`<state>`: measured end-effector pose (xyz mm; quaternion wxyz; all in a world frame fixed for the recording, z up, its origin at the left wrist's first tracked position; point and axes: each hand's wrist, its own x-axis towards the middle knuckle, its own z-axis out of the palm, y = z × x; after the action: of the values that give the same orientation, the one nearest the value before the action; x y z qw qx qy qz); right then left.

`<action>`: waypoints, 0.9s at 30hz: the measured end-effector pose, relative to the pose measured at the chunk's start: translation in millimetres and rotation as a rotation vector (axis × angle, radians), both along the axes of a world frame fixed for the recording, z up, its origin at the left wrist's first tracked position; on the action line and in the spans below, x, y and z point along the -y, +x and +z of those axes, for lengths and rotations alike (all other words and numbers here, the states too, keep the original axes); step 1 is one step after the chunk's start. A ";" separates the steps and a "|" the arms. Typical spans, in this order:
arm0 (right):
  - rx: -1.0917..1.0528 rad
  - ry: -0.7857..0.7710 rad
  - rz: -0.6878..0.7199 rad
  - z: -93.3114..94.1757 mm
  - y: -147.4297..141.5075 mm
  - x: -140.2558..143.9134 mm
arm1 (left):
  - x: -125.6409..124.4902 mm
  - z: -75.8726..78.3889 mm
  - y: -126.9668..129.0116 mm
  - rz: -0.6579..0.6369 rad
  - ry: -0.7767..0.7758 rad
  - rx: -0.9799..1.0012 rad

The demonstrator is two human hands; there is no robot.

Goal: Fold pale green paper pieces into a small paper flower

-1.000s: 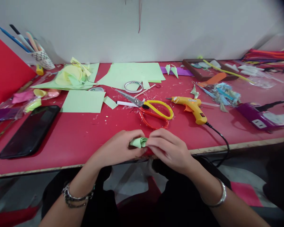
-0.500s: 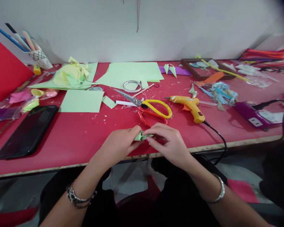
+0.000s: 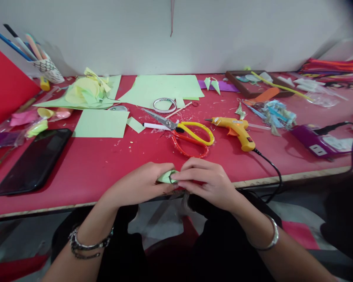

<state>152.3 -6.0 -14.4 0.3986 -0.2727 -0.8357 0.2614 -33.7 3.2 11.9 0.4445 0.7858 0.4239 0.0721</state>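
The folded green paper piece sits pinched between both hands at the near edge of the red counter, just in front of the scissors. The left hand cups it from one side with fingers curled; the right hand presses its fingertips onto the other end. A yellow glue gun lies just right of the scissors, a black phone well to their left.

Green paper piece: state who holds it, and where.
Both hands: the left hand pinches the green paper piece's left end, the right hand its right end.
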 end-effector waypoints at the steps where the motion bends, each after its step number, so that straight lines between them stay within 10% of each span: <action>1: 0.000 -0.003 0.004 0.6 -0.1 0.0 | 0.1 0.8 -0.1 -0.009 -0.015 0.011; 7: -0.020 -0.022 -0.037 0.3 0.2 -1.1 | 2.4 1.7 2.7 -0.005 0.083 -0.013; 16: -0.049 -0.203 -0.180 -2.5 -3.7 -1.7 | 5.0 -13.9 12.0 -0.024 0.661 -0.486; 27: -0.042 -0.163 -0.088 1.3 -1.0 0.9 | 3.7 -5.3 8.2 -0.022 0.318 -0.172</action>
<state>151.3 -6.8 -13.1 0.4036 -0.3352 -0.7903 0.3165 -25.6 -0.5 6.6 0.2775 0.8540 0.4351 0.0661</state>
